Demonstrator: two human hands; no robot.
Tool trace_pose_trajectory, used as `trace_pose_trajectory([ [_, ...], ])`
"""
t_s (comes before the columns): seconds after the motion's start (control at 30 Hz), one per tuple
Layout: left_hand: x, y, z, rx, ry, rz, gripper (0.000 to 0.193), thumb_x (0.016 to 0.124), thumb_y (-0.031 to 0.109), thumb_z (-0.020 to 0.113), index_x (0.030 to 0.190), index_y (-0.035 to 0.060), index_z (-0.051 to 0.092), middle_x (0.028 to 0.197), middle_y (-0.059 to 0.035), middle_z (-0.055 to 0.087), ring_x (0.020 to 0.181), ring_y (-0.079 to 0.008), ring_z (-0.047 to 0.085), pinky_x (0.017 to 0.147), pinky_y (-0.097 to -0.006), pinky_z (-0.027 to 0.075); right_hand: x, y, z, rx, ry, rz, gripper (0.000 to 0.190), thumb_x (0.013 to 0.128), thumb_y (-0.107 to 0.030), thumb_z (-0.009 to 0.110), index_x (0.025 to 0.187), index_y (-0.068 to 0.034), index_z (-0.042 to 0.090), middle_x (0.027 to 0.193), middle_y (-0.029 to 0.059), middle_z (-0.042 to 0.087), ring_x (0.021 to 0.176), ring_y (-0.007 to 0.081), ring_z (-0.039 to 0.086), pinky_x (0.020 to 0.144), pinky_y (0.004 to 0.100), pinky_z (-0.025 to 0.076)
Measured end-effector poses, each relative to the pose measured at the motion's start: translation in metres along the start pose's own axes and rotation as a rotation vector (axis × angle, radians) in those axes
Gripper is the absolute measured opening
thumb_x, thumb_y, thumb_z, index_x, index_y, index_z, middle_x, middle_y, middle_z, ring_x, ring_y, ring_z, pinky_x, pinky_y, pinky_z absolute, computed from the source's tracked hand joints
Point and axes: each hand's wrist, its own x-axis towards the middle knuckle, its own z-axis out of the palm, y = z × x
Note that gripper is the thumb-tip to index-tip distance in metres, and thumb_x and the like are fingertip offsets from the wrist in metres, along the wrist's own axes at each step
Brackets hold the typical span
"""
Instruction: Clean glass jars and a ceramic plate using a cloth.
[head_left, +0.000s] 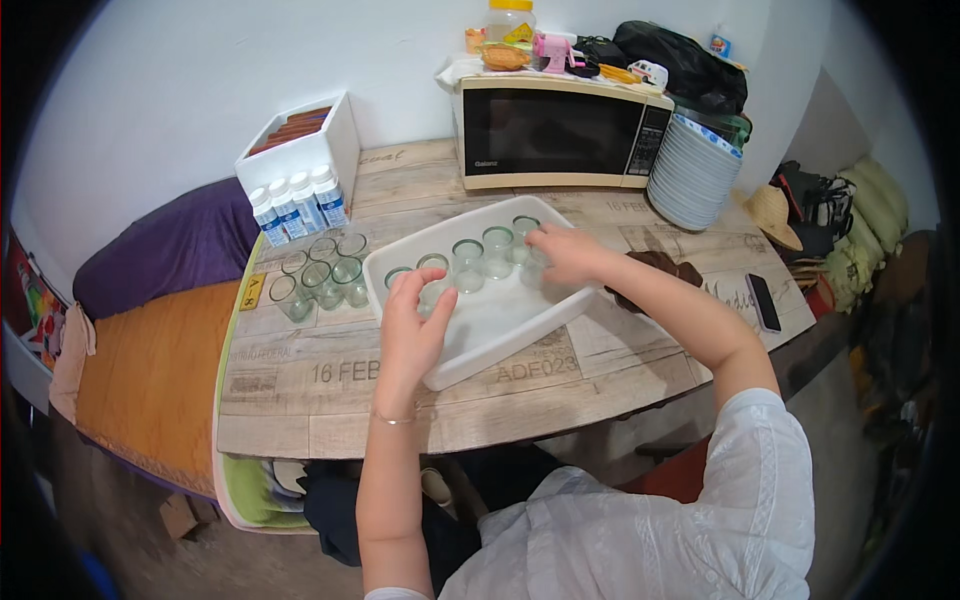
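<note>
A white plastic tray (480, 371) lies at a slant on the table, with a row of clear glass jars (469, 266) standing along its far side. My right hand (566, 255) reaches into the tray's right end, its fingers around a glass jar (533, 271) that they partly cover. Over the left end is my left hand (416, 319), thumb and fingers apart, close to a glass jar (433, 262) and partly hiding the jars there. Left of the tray, several more glass jars (322, 274) stand grouped on the table.
Behind the jars are white bottles (300, 199) and a white foam box (300, 150). A microwave oven (555, 135) stands at the back, beside stacked plates (694, 176). To the right lie a brown cloth (660, 270) and a phone (763, 302). A yellow tag (253, 292) sits at the left edge.
</note>
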Motion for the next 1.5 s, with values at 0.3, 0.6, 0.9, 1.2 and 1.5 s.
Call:
trace_pose_trajectory([
  [0.3, -0.003, -0.007, 0.0, 0.075, 0.017, 0.034, 0.023, 0.08, 0.016, 0.061, 0.099, 0.0031, 0.058, 0.096, -0.0103, 0.057, 0.089, -0.0238, 0.055, 0.075, -0.0314, 0.043, -0.015, 0.004, 0.012, -0.027, 0.354, -0.08, 0.042, 0.072, -0.006, 0.06, 0.113, -0.007, 0.052, 0.113, 0.0168, 0.05, 0.099, 0.0342, 0.054, 0.082, 0.041, 0.046],
  [0.6, 0.019, -0.033, -0.035, 0.023, 0.366, 0.057, 0.022, 0.082, 0.007, 0.059, 0.103, 0.0009, 0.057, 0.101, -0.0066, 0.059, 0.095, -0.0157, 0.054, 0.083, -0.0278, 0.043, -0.028, 0.006, 0.023, 0.431, 0.733, -0.17, 0.015, 0.076, -0.014, 0.061, 0.086, -0.003, 0.061, 0.086, 0.0114, 0.06, 0.085, 0.0302, 0.057, 0.074, 0.038, 0.046],
  [0.9, 0.053, -0.07, -0.13, 1.282, 0.003, -0.002, 0.039, 0.074, 0.01, 0.065, 0.111, 0.0051, 0.055, 0.107, -0.0145, 0.058, 0.102, -0.0315, 0.054, 0.087, -0.0407, 0.043, -0.029, 0.008, 0.024, 0.474, 0.703, -0.198, 0.013, 0.075, -0.014, 0.062, 0.081, -0.003, 0.061, 0.081, 0.0118, 0.059, 0.079, 0.0309, 0.057, 0.069, 0.0387, 0.046],
  [1.2, 0.044, -0.11, -0.15, 1.079, -0.058, -0.115, 0.041, 0.073, 0.018, 0.069, 0.112, 0.0152, 0.056, 0.103, -0.0133, 0.057, 0.103, -0.0307, 0.051, 0.085, -0.0408, 0.042, -0.029, 0.007, 0.019, 0.496, 0.612, -0.157, 0.016, 0.075, -0.017, 0.062, 0.079, -0.002, 0.061, 0.079, 0.0128, 0.06, 0.078, 0.0314, 0.058, 0.069, 0.0395, 0.046],
  [1.5, 0.047, -0.105, -0.139, 1.262, -0.166, -0.28, 0.019, 0.079, 0.027, 0.062, 0.096, 0.0184, 0.065, 0.092, -0.0085, 0.06, 0.092, -0.0293, 0.057, 0.078, -0.0499, 0.039, -0.03, 0.003, 0.014, 0.441, 0.519, -0.144, 0.018, 0.075, -0.02, 0.063, 0.078, -0.002, 0.061, 0.08, 0.0128, 0.06, 0.08, 0.0308, 0.058, 0.07, 0.0397, 0.046],
])
